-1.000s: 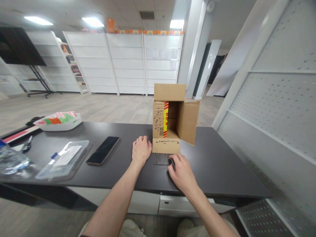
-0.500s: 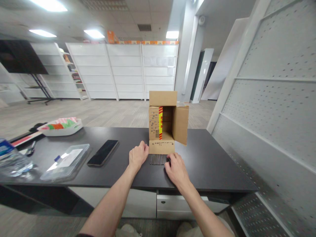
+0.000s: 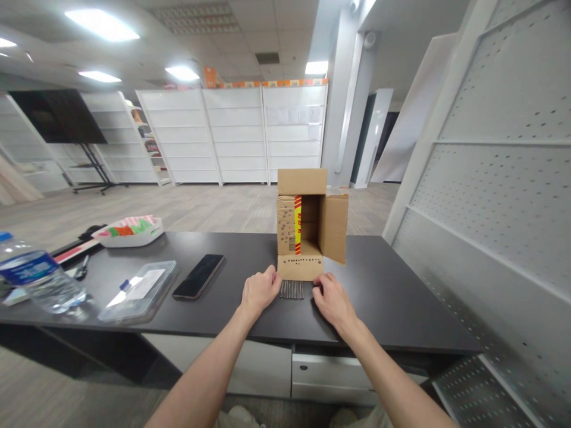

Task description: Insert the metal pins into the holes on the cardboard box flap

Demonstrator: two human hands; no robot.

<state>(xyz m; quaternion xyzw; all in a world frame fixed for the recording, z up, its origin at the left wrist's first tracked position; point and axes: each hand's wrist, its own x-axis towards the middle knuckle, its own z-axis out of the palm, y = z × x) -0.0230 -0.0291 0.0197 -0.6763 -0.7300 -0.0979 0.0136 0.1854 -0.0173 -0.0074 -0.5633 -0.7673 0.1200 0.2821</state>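
An open cardboard box (image 3: 300, 268) stands on the dark desk, its opening facing me and its lower flap lying toward me. Holes and dark round nail heads dot the flap and the left panel. My left hand (image 3: 261, 291) is closed at the flap's left edge, thumb side against it. At the flap's right corner my right hand (image 3: 331, 300) is closed in a pinch, its fingertips partly hidden. Between the two hands, just in front of the flap, several thin nails (image 3: 292, 290) lie side by side in a row.
Left of my hands are a black phone (image 3: 198, 276), a clear plastic case (image 3: 139, 291), a water bottle (image 3: 42, 279) and a white tray (image 3: 129, 240) of colourful packets. A perforated white panel (image 3: 499, 196) rises beyond the desk's right end.
The view has swung slightly left. My right hand has shifted away from the nails to the flap's right corner. My left hand stays at the left edge.
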